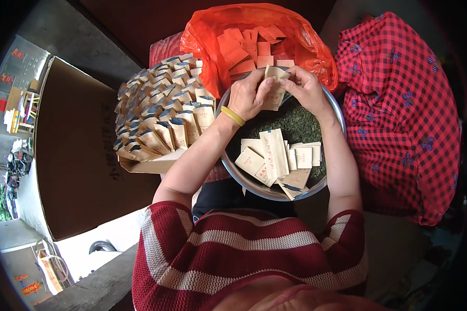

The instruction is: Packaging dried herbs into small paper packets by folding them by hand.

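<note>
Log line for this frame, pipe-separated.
left hand: holds paper packet | right hand: at packet's upper end | below: metal basin, dark leaf bits, more packets | beyond: red plastic bag

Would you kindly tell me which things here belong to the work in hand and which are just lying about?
Seemingly in use: left hand, right hand, held packet, loose packets, basin, leaves, red bag, boxed packets.

Seemingly idle: checked cloth, tire, motorbike.

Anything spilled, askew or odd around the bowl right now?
No spill shows. The loose packets in the metal bowl lie askew, overlapping on the dark leaves; that looks untidy against the closely packed packets in the cardboard tray.
</note>
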Tool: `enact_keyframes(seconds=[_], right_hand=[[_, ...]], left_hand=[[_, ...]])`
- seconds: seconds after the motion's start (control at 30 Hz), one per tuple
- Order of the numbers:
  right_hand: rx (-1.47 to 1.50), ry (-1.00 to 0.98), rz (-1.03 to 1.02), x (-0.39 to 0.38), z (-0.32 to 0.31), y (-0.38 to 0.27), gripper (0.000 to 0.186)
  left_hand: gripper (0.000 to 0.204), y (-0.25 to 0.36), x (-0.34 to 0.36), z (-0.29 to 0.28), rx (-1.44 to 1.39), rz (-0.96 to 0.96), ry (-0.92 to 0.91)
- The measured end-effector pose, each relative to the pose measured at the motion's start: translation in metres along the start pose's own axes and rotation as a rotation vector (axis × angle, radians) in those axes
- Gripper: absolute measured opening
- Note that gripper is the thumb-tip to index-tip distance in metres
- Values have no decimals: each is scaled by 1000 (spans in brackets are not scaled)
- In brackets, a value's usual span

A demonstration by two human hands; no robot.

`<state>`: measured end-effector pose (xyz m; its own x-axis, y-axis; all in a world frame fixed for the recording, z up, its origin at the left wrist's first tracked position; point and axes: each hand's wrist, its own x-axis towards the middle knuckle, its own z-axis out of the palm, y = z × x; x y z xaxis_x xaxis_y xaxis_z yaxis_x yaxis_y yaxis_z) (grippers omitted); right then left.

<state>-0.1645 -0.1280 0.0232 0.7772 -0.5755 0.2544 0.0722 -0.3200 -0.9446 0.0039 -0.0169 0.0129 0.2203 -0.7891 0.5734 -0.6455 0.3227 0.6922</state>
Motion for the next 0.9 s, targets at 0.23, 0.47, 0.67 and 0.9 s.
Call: enact_keyframes(seconds=[0.23,0.47,0.67,0.9], right_hand=[[-49,29,-14,8,4,-3,16],[-411,247,-11,0,-24,-7,13],[-179,120,10,22,47,-61,13],[-431,-310,-66,21,171,-87,13]], left_hand=[[25,-5,-2,-5,66,21,-35],[19,52,11,-58,-407,37,387],[14,138,-28,-180,-261,794,542],[17,157,-41,-166,-304,669,561]])
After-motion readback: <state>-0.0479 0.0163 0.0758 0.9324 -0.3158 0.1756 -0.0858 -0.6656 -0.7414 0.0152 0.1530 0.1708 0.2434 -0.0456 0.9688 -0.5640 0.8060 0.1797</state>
